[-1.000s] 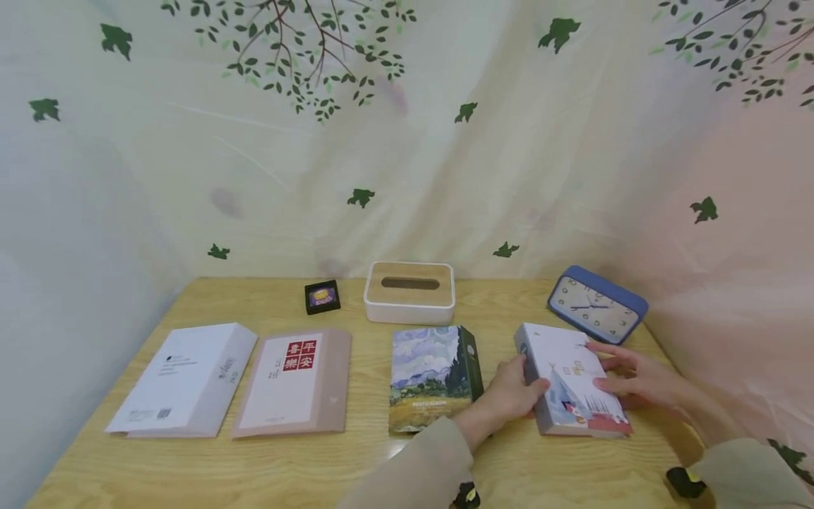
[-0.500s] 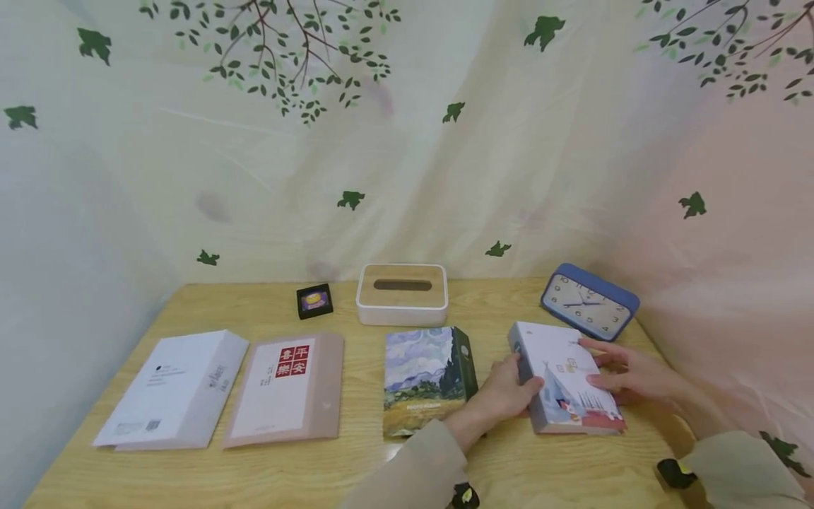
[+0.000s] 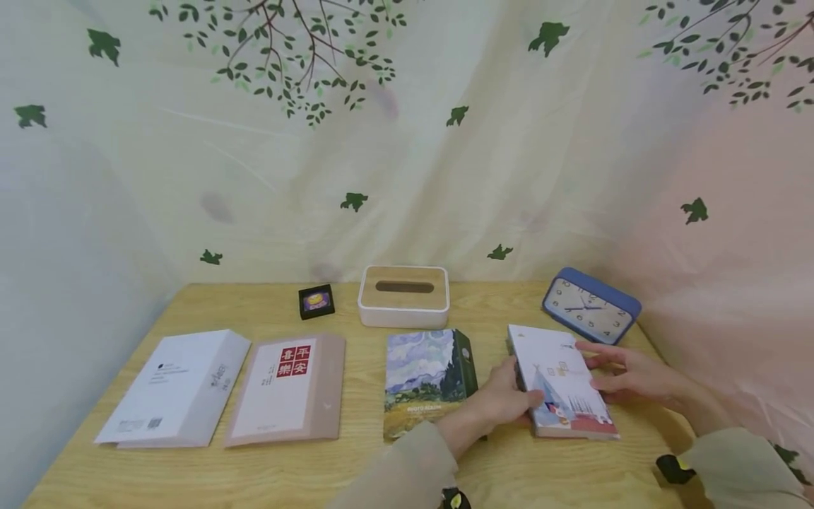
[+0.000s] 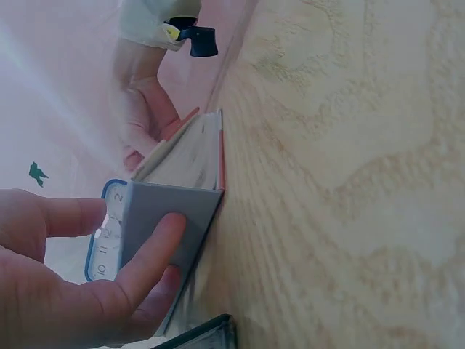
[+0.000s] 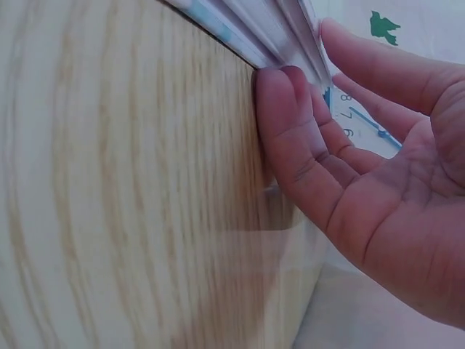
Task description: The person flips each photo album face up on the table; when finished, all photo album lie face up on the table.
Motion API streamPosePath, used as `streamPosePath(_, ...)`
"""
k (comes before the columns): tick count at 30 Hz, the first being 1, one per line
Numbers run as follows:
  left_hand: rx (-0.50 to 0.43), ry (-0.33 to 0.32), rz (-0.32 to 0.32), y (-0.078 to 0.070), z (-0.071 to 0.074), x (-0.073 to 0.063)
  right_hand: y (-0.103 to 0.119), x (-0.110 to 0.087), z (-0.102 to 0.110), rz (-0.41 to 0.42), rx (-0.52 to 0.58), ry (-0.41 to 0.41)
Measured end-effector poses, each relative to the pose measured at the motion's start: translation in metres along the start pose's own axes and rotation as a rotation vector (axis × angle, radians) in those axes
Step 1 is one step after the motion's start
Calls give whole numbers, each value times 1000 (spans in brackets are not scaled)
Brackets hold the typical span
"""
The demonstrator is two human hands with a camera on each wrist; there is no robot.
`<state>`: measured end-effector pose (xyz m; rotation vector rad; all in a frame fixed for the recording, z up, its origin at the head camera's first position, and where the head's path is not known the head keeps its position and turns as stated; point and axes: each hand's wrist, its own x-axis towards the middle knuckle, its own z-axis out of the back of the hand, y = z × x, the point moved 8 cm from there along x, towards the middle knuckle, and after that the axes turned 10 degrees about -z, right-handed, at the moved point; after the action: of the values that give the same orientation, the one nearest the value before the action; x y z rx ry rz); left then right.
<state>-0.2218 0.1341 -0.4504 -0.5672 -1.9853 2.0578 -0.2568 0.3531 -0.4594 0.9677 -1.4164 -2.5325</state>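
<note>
A thick photo album (image 3: 556, 382) with a tent drawing on its pale cover lies at the right of the table, its grey spine (image 4: 167, 218) on the left. My left hand (image 3: 502, 396) holds it by that side, fingers laid along the spine and thumb over the cover's edge. On the opposite side, my right hand (image 3: 629, 378) grips the page edge, thumb at the cover and fingers curled low beside the table. Pages (image 4: 192, 149) fan slightly between the covers in the left wrist view. A landscape-painted photo album (image 3: 422, 382) lies left of my left hand.
Behind the held album, a blue clock (image 3: 591, 305) leans at an angle. A wood-topped tissue box (image 3: 403, 297) and a small black square box (image 3: 316, 302) stand along the back. A pink album (image 3: 282, 389) and a white one (image 3: 168, 389) lie on the left.
The held album has tipped a little toward my left hand, so less of its spine shows in the head view. Both hands have stayed on it, and the head view has shifted slightly.
</note>
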Motion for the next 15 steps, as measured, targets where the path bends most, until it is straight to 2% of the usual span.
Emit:
streamPosePath(2,1,0,-24,-5,2,-2,2,-2,1,9,-15,-1)
streamPosePath(5,78,-22,-47,-11,8,-4,5,-5,3,23,-33,-9)
streamPosePath(8,133,-43,-25,-13,15,-7,9,-9,7,12,-42,-23)
streamPosePath(10,124,-46,-19,-14,18,-8,13,-11,9,-1,-49,-37)
streamPosePath(15,130,-37,-52,-22,24,-11,28,-13,10,3,-79,-72)
